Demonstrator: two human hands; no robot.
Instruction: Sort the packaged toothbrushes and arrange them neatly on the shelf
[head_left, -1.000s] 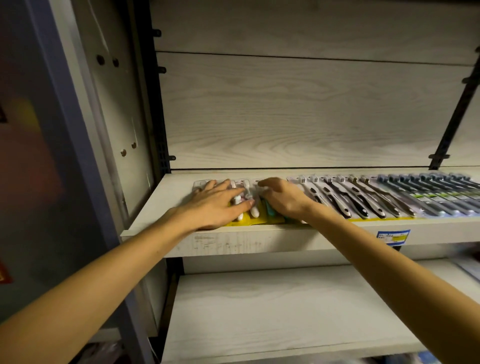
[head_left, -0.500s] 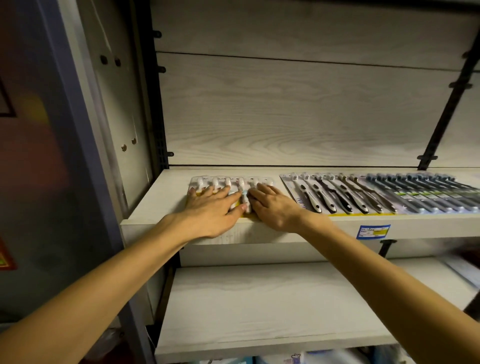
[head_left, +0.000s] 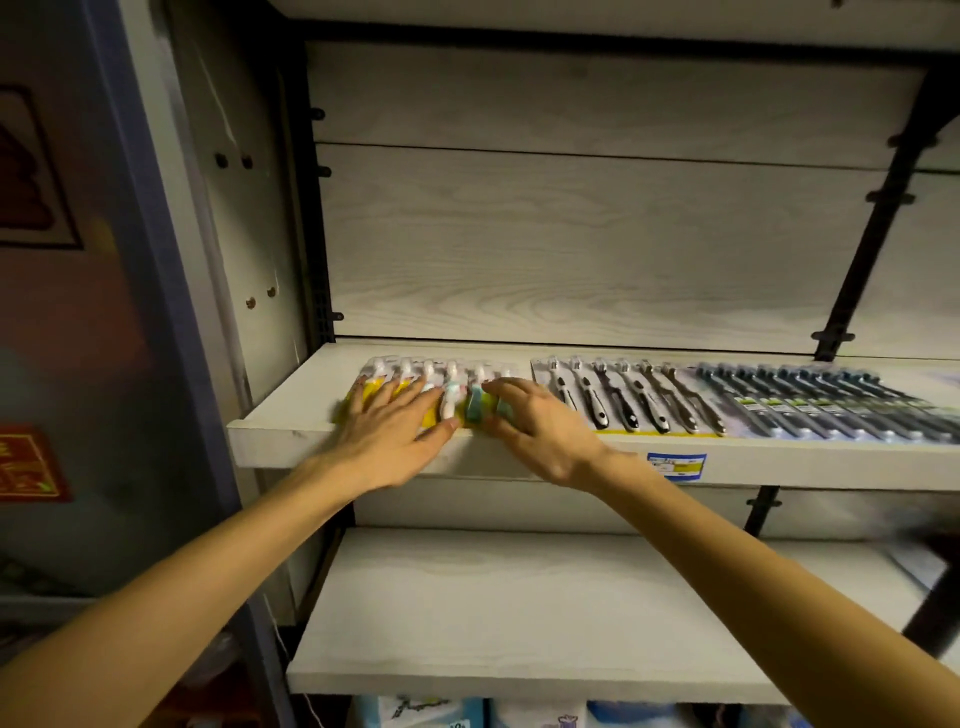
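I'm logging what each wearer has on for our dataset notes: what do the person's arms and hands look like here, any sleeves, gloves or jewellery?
Both arms are bare from the frame edge to the wrist, with no sleeves in view. The left hand and right hand wear no gloves, and no watch, bracelet or ring shows on the sides facing the camera. The picture is slightly blurred, so a thin ring could be missed.

We are looking from one head-worn camera, facing forward and slightly down at a pale wood-grain upper shelf (head_left: 291, 436). We are standing close, within arm's reach.
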